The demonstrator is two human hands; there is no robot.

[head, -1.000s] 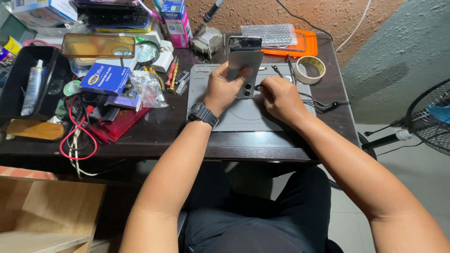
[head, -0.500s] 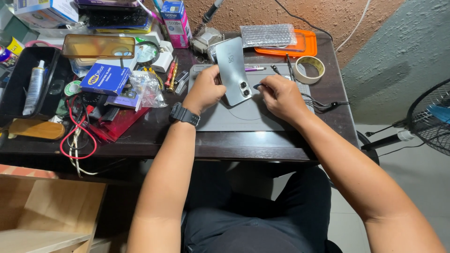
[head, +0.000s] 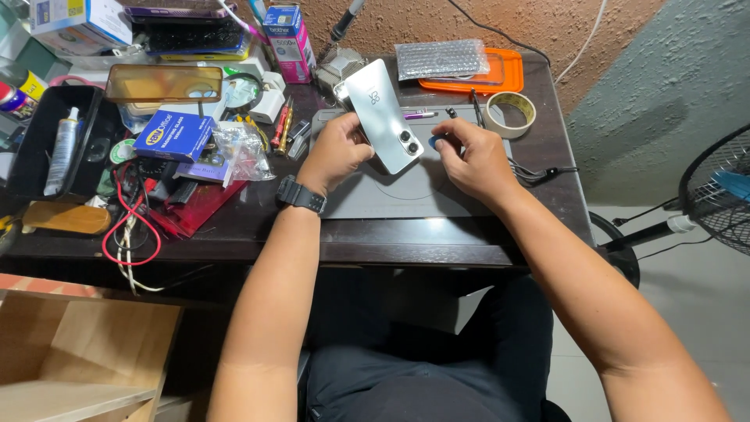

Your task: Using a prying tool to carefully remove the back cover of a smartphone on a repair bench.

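My left hand (head: pixel 336 150) grips a silver smartphone (head: pixel 381 116) by its left edge, back side up with the two camera lenses toward me, tilted above the grey work mat (head: pixel 406 191). My right hand (head: pixel 473 156) is right beside the phone's lower corner, pinching a small blue pick (head: pixel 432 142) between thumb and fingers. A black watch (head: pixel 301 194) sits on my left wrist.
A roll of tape (head: pixel 509 114), an orange tray (head: pixel 500 78) with a bubble-wrap pack, a pink box (head: pixel 291 33), a blue box (head: pixel 173 134), another phone (head: pixel 164 83), a black tray (head: pixel 47 141), red and white cables and small tools crowd the dark table. A fan (head: pixel 715 199) stands right.
My left hand has turned the phone from upright to a flatter tilt and shifted it left. My right hand has moved up to its lower corner.
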